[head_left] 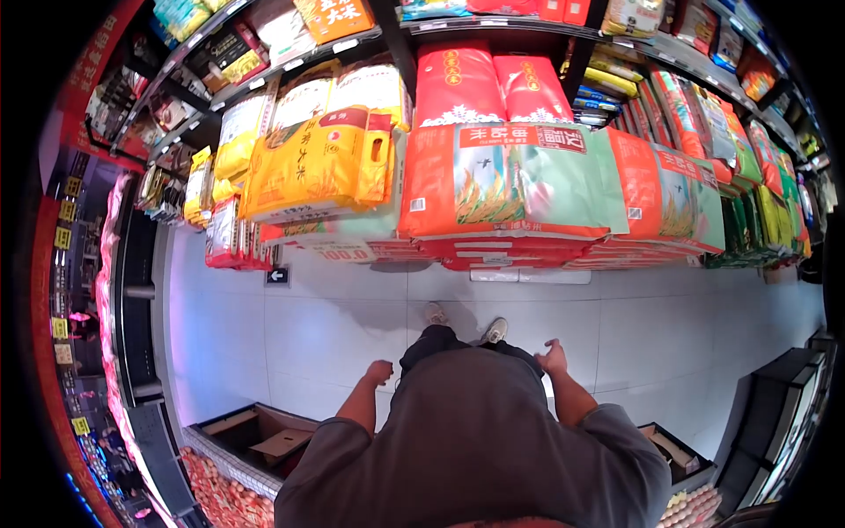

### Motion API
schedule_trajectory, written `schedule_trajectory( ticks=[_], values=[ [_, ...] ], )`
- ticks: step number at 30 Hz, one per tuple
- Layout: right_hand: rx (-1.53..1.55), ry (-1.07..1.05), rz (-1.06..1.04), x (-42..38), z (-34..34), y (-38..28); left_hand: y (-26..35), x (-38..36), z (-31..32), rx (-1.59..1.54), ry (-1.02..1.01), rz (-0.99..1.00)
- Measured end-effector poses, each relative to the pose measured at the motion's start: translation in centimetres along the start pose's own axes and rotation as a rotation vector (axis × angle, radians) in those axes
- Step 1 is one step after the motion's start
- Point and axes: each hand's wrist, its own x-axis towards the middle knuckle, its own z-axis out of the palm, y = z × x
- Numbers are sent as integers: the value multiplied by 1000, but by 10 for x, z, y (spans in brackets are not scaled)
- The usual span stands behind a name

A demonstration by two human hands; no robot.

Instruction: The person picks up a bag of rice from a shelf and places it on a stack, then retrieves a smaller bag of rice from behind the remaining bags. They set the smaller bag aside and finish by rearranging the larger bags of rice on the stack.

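My left hand (378, 372) hangs beside my left thigh with its fingers curled in, and I see nothing in it. On the other side, my right hand (552, 356) is held out from the body, its fingers partly apart and empty. Neither hand touches any goods. In front of my feet, a large red and pale green rice bag (493, 180) lies on top of a stack. Another red rice bag (664, 189) lies to its right. To the left, a yellow rice bag (308, 163) with a cut-out handle rests on the pile.
Upright red bags (458, 84) stand behind the stack, under shelves (502, 28) of packaged goods. Behind me are a bin with cardboard (282, 443), a heap of reddish goods (224, 493) and egg trays (691, 510). A floor arrow sign (277, 276) lies left on the tiles.
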Motion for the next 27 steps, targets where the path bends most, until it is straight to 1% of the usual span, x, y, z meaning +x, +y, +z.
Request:
schedule_trajectory(
  ticks=[2,4,5,6,7,8,9,10,11,12,13,14,15,16,17,18,19,20,21,22,23,25,26,27],
  values=[
    [-12,35,35,23,3,-22,15,-17,-32,-1473,157,-747],
    [35,146,30,45,7,-45,8,-36,-69,-1394,129,-668],
    [29,146,24,71,19,-46,-1,-44,-82,-1433,94,-636],
    [9,165,-8,108,39,-38,-10,-57,-102,-1418,-2,-595],
    [-11,182,-39,128,51,-41,-21,-69,-116,-1441,-75,-525],
    [-20,182,-43,120,42,-67,-31,-81,-123,-1462,-148,-453],
    [175,-26,92,101,23,-106,-40,-94,-128,-1469,-146,-453],
    [371,-236,227,82,7,-147,-51,-108,-133,-1523,-177,-369],
    [370,-238,224,78,4,-175,-64,-123,-135,-1573,-208,-283],
    [373,-688,268,76,4,-198,-77,-136,-132,-1575,-208,-284],
    [363,-1138,309,70,5,-220,-90,-149,-125,-1604,-202,-187],
    [361,-1137,318,62,12,-241,-100,-158,-117,-1634,-200,-88],
    [343,-1338,277,47,21,-266,-107,-165,-105,-1644,-209,-83],
    [321,-1539,234,32,33,-290,-112,-170,-93,-1705,-1,-79],
    [313,-1537,245,18,44,-311,-117,-175,-83,-1755,214,-78],
    [411,-1536,179,4,57,-332,-121,-174,-71,-1765,211,-76],
    [513,-1533,110,-9,71,-353,-126,-168,-57,-1541,558,-112],
    [579,-1485,105,-20,85,-373,-130,-161,-44,-1287,878,-145],
    [667,-1418,46,-29,96,-391,-134,-153,-37,-1389,985,-112],
    [753,-1348,-12,-37,107,-405,-136,-150,-35,-1397,978,-117],
    [751,-1350,-2,-45,116,-418,-140,-146,-35,-1442,954,-127],
    [888,-915,-222,-57,128,-443,-149,-142,-42,-1489,927,-138],
    [889,-913,-221,-60,127,-454,-155,-140,-49,-1487,898,-146],
    [1063,-911,-163,-64,123,-465,-164,-138,-56,-1485,867,-154]
  ],
)
